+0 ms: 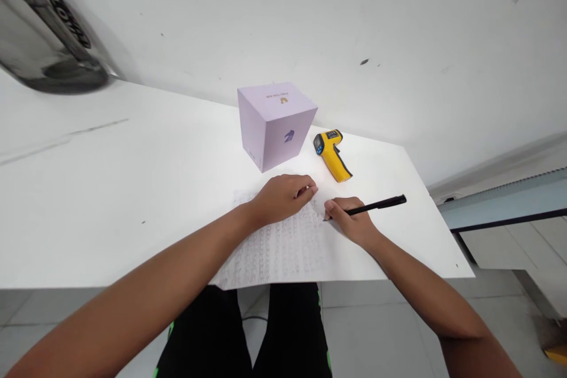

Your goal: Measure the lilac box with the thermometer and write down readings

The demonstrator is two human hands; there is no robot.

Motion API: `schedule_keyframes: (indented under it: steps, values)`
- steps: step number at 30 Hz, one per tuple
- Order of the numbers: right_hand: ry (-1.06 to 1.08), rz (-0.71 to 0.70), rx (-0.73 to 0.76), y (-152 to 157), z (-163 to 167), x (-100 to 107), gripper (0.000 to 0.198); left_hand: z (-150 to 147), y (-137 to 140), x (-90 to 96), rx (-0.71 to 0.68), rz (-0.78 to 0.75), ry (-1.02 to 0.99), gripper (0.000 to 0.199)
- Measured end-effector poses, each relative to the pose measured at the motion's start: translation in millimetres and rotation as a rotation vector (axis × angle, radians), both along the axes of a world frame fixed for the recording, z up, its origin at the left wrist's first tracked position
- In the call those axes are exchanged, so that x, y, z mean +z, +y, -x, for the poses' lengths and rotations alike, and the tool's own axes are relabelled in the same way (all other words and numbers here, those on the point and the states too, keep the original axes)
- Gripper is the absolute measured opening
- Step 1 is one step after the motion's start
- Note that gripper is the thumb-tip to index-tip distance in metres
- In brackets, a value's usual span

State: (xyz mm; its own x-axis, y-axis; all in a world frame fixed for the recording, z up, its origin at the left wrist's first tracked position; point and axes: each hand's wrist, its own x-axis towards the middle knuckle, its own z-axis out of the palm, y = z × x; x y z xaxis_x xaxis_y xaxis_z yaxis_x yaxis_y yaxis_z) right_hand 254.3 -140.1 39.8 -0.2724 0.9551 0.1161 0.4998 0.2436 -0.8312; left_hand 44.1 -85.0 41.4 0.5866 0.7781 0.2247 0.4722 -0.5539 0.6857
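Note:
A sheet of paper [283, 248] covered in rows of handwriting lies on the white table, its near edge hanging slightly over the front. My left hand [283, 198] rests on the top part of the sheet, loosely curled, thumb close to the fingertips and nothing seen in it. In my right hand [352, 221] is a black pen [381, 204], pinched between thumb and fingers. Its tip points down at the sheet's right side, and its capped end sticks out to the right.
Beyond my left hand stands a lilac box [287, 136]. A yellow and black infrared thermometer [334, 156] lies right of it. At the far left is a dark transparent container [57, 41]. The white table [110, 201] meets a wall behind.

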Motion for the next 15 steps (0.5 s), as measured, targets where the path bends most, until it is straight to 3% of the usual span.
schedule_keyframes:
  steps: [2,5,8,12,15]
  values:
    - [-0.008,-0.045,-0.065,1,-1,-3,0.056,4,0,2.8,0.056,-0.168,-0.030,0.033]
    - [-0.114,-0.161,-0.145,3,2,-12,0.042,14,5,7.2,0.309,-0.459,-0.153,0.026]
    - [-0.289,-0.304,-0.162,6,11,-22,0.026,22,17,5.3,0.618,-0.608,-0.330,0.060]
    - [-0.600,-0.259,-0.155,8,22,-27,0.048,27,38,-10.2,0.750,-0.460,-0.450,0.108]
    - [-0.759,-0.215,-0.132,15,28,-21,0.057,30,52,-22.3,0.767,-0.137,-0.526,0.122]
